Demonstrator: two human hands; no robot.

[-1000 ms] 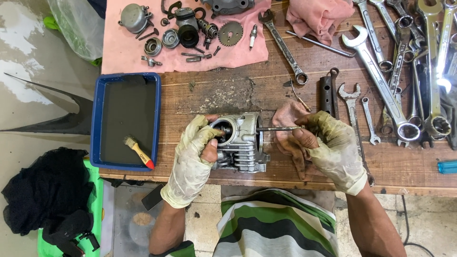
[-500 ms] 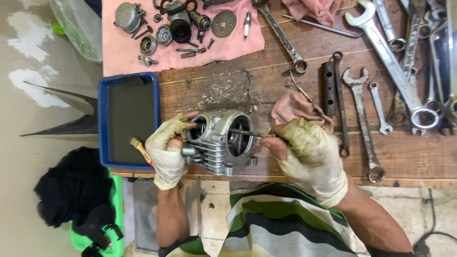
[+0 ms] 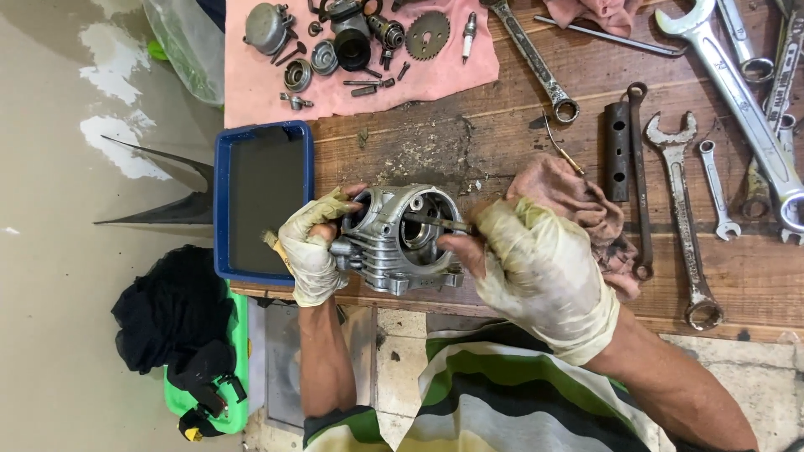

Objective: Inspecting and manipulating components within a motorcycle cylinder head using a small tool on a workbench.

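A finned grey metal cylinder head sits at the near edge of the wooden worktop, just in front of the person's striped shirt. The gloved left hand is curled around the left side of the casting, fingers wrapped over its top rim and thumb against the fins. The gloved right hand is closed, its fingertips pinching a thin metal rod that reaches leftward into the round opening of the cylinder head. A soiled pink rag lies partly under and behind the right hand. Just left of the left hand stands a blue tray, with a small brush resting on its near corner. Farther back, a pink cloth carries small engine parts, among them a toothed sprocket and a spark plug. Open-ended and ring spanners lie spread across the right side of the worktop.
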